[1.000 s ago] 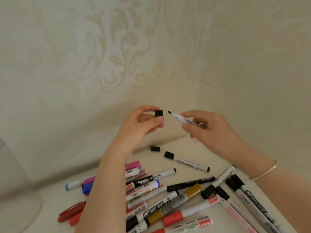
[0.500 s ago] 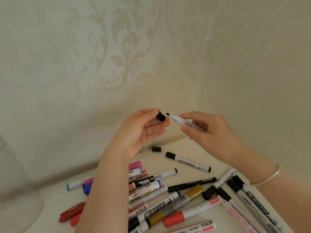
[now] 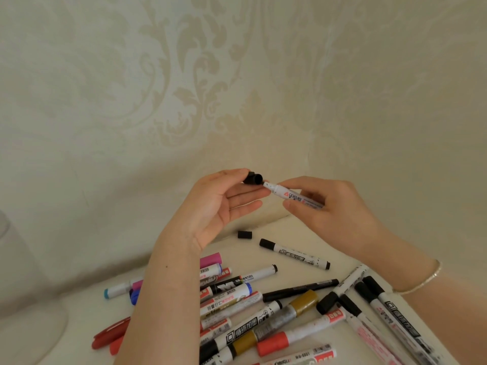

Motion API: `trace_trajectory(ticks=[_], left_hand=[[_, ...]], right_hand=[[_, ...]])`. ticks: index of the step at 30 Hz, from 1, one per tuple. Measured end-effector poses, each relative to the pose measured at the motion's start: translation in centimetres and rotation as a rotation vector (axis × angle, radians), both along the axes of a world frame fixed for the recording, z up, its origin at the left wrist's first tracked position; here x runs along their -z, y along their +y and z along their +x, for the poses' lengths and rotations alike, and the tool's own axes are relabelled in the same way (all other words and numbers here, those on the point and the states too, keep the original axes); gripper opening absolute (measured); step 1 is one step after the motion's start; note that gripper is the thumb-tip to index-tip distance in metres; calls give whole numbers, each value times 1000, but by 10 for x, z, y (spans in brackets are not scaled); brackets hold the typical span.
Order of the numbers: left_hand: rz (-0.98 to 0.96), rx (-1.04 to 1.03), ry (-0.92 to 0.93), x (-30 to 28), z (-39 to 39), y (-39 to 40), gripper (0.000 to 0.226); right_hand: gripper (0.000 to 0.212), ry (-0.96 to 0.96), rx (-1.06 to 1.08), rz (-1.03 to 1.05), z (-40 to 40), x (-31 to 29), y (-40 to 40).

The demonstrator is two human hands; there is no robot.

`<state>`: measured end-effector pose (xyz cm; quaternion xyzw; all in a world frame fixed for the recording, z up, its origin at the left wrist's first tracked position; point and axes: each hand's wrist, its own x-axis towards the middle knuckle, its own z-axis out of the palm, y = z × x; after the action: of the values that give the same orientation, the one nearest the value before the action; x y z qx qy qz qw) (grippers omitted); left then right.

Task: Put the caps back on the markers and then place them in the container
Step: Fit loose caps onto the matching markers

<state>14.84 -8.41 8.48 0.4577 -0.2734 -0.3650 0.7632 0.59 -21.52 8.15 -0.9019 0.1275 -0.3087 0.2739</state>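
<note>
My left hand (image 3: 224,206) pinches a black cap (image 3: 253,179) between thumb and fingertips, its open end facing right. My right hand (image 3: 340,214) grips a white marker (image 3: 292,195) with a red logo, tip pointing left. The marker's tip sits at the mouth of the cap. Both are held above the white table (image 3: 279,233), near the wall. A pile of markers (image 3: 263,312) lies below my forearms. At the far left stands a translucent container (image 3: 15,299), only partly in view.
A loose black cap (image 3: 244,235) lies on the table below my hands. Beside it rests a white marker with a black cap (image 3: 294,254). Red pens (image 3: 110,335) lie at the left of the pile. Patterned wallpaper walls close in behind and to the right.
My left hand turned the black cap so its opening faces the marker. My right hand moved the marker left until its tip reached the cap's mouth.
</note>
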Motion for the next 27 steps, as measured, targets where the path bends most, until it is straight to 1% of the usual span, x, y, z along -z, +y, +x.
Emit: trace_trajectory(ticks=[3,5,8,10,13,16,19,22,24,27], left_hand=[[28,-13,-27,1,0,1,11],[61,-29,-63,3,0,1,11],[148,-56,-166,5,0,1,20],[187,-60,-212,6,-1,1,25],[202,-18,-208,6,-5,0,21],[222,56,-225,7,-7,-1,13],[269,100,-280,9,-8,-2,20],[284,22,-326,12,-8,-7,24],[286,-87,-338,14,-8,-12,29],[282,-167,-294,15,-9,-17,32]], right_hand=[[23,37,53,-42,1,0,2],[23,98,86,-85,1,-2,4],[26,221,151,-265,0,-6,7],[29,261,158,-354,-1,-10,10],[32,285,143,-433,-1,-14,14],[30,278,146,-438,3,-16,16],[22,311,117,-471,7,-15,18],[12,342,25,-361,8,-21,18],[20,366,-42,-327,9,-25,17],[26,388,-12,-422,9,-28,18]])
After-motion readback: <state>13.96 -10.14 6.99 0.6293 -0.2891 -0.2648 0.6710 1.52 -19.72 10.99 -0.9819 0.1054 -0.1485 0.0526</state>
